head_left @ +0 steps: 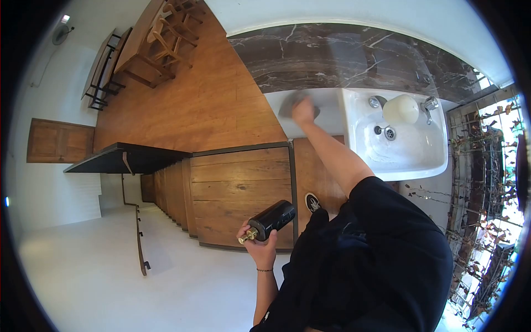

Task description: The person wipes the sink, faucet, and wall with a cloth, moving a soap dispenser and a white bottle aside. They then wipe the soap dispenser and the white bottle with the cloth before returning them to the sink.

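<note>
My left hand [260,247] is wrapped around the neck end of a black pump bottle [275,217] with a gold pump top. The bottle is tilted, its base pointing up and to the right in the view, over the wooden landing. My right hand [302,112] reaches out past the side of the white sink [345,133], closed and smeared by motion. Under its fingers is a grey cloth-like thing [286,106], too blurred to make out exactly, against the white surface below the dark marble.
A metal tap [430,106] and a white rounded object [401,109] stand on the sink, near its drain [390,134]. Dark marble panel [332,55] runs along the wall. Wooden stairs [166,193] descend beside the landing [238,191]. Wooden chairs [166,41] stand farther off.
</note>
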`<state>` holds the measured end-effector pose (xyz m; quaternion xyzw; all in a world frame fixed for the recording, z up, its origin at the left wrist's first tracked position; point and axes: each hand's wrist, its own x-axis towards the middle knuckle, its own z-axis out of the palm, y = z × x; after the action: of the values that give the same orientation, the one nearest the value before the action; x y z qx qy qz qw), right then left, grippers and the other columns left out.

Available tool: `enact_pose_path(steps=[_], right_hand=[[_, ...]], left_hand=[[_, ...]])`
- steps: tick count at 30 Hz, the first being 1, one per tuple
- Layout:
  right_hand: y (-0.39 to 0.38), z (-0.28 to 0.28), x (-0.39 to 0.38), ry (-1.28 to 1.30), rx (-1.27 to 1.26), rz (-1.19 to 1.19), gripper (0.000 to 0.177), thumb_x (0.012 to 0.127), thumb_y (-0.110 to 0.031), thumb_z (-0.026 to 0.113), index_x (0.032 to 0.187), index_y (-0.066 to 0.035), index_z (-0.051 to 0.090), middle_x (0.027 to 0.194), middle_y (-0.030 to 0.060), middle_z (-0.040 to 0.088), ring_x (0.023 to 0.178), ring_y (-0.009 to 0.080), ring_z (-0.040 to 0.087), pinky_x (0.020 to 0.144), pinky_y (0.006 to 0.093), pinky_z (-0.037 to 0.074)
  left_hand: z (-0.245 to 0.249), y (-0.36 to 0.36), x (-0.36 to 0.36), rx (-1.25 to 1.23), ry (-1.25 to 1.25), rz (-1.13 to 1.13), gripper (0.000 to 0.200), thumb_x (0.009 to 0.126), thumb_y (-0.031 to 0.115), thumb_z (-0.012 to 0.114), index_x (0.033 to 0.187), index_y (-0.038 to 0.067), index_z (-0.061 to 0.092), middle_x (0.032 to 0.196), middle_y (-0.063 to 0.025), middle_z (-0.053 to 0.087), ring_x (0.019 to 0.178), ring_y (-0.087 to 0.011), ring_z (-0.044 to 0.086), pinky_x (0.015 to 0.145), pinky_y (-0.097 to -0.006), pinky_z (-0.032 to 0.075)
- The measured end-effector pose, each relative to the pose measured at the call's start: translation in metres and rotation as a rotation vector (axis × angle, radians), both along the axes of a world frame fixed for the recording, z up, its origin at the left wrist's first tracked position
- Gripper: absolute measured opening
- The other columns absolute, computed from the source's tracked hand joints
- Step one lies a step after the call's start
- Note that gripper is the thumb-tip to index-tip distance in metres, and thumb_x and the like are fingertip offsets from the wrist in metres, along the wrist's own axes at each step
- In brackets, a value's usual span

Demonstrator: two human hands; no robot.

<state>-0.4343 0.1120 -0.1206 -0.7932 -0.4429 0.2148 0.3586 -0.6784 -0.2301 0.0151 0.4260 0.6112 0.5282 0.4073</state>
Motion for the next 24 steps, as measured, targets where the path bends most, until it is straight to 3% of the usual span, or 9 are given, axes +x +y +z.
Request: enact_pose_path(steps=[1, 2, 4, 8, 10, 17, 19, 22, 24], right_hand=[[-0.014, 0.019, -0.006, -0.173, -0.316, 0.615, 0.035, 0.083, -0.013, 0.054, 0.113, 0.004, 0.053, 0.107, 0.0281, 0.060, 0.101, 0.0410, 0.059, 0.088, 0.0450, 0.048], [-0.039, 0.006, -0.016, -0.074, -0.187, 0.846, 0.036, 0.081, -0.015, 0.056, 0.114, 0.000, 0.056, 0.108, 0.0256, 0.061, 0.102, 0.0386, 0.060, 0.089, 0.0463, 0.048], [-0.081, 0.042, -0.035, -0.139, -0.407, 1.009, 0.042, 0.079, -0.019, 0.060, 0.117, -0.002, 0.056, 0.113, 0.0226, 0.061, 0.107, 0.0376, 0.058, 0.090, 0.0462, 0.047], [-0.152, -0.045, -0.030, 0.113, -0.276, 0.770, 0.047, 0.078, -0.026, 0.062, 0.118, -0.001, 0.056, 0.113, 0.0243, 0.061, 0.103, 0.0395, 0.059, 0.090, 0.0445, 0.048], [-0.186, -0.051, -0.010, 0.211, -0.467, 0.674, 0.051, 0.079, -0.026, 0.062, 0.122, -0.001, 0.054, 0.116, 0.0238, 0.060, 0.107, 0.0389, 0.058, 0.093, 0.0420, 0.047], [-0.273, -0.002, 0.070, 0.285, -0.422, 0.731, 0.056, 0.077, -0.033, 0.066, 0.119, 0.003, 0.055, 0.106, 0.0269, 0.063, 0.102, 0.0390, 0.061, 0.088, 0.0418, 0.048], [-0.276, 0.019, 0.082, 0.279, -0.423, 0.717, 0.057, 0.077, -0.033, 0.067, 0.120, 0.003, 0.054, 0.107, 0.0271, 0.063, 0.102, 0.0392, 0.061, 0.089, 0.0420, 0.047], [-0.285, 0.039, 0.098, 0.292, -0.369, 0.691, 0.059, 0.077, -0.033, 0.067, 0.121, 0.003, 0.054, 0.107, 0.0275, 0.063, 0.102, 0.0398, 0.060, 0.089, 0.0426, 0.047], [-0.294, 0.040, 0.105, 0.340, -0.281, 0.687, 0.060, 0.077, -0.034, 0.067, 0.121, 0.004, 0.054, 0.107, 0.0277, 0.063, 0.102, 0.0404, 0.060, 0.089, 0.0434, 0.046]], left_hand=[[0.002, 0.000, 0.001, 0.001, -0.014, -0.003, 0.069, 0.067, -0.002, 0.074, 0.120, 0.010, 0.032, 0.132, -0.0150, 0.035, 0.120, -0.0241, 0.040, 0.104, -0.0361, 0.035], [0.002, 0.002, 0.002, 0.005, -0.028, -0.006, 0.068, 0.067, -0.002, 0.074, 0.120, 0.010, 0.032, 0.131, -0.0149, 0.035, 0.120, -0.0241, 0.040, 0.104, -0.0359, 0.034], [-0.002, 0.001, -0.001, 0.003, -0.009, -0.030, 0.068, 0.067, -0.003, 0.074, 0.120, 0.009, 0.032, 0.131, -0.0150, 0.036, 0.120, -0.0241, 0.040, 0.105, -0.0357, 0.034], [-0.005, 0.015, 0.004, 0.033, 0.053, -0.078, 0.069, 0.068, -0.001, 0.075, 0.121, 0.008, 0.032, 0.130, -0.0153, 0.036, 0.119, -0.0242, 0.040, 0.104, -0.0361, 0.035], [-0.001, 0.034, 0.011, 0.079, 0.073, -0.135, 0.069, 0.069, 0.000, 0.075, 0.122, 0.007, 0.032, 0.129, -0.0153, 0.037, 0.119, -0.0243, 0.040, 0.104, -0.0364, 0.035], [0.033, 0.130, 0.107, 0.190, 0.212, -0.404, 0.086, 0.073, 0.010, 0.079, 0.139, 0.000, 0.026, 0.132, -0.0168, 0.039, 0.123, -0.0258, 0.042, 0.105, -0.0368, 0.036], [0.024, 0.163, 0.148, 0.309, 0.349, -0.498, 0.085, 0.070, 0.014, 0.082, 0.137, -0.004, 0.033, 0.129, -0.0191, 0.045, 0.121, -0.0265, 0.045, 0.101, -0.0377, 0.039], [0.028, 0.198, 0.219, 0.313, 0.294, -0.607, 0.082, 0.069, 0.015, 0.081, 0.135, -0.003, 0.036, 0.127, -0.0196, 0.047, 0.121, -0.0303, 0.046, 0.103, -0.0388, 0.037], [0.025, 0.218, 0.256, 0.446, 0.532, -0.731, 0.082, 0.068, 0.013, 0.081, 0.136, -0.001, 0.037, 0.129, -0.0196, 0.046, 0.121, -0.0348, 0.045, 0.104, -0.0414, 0.036]])
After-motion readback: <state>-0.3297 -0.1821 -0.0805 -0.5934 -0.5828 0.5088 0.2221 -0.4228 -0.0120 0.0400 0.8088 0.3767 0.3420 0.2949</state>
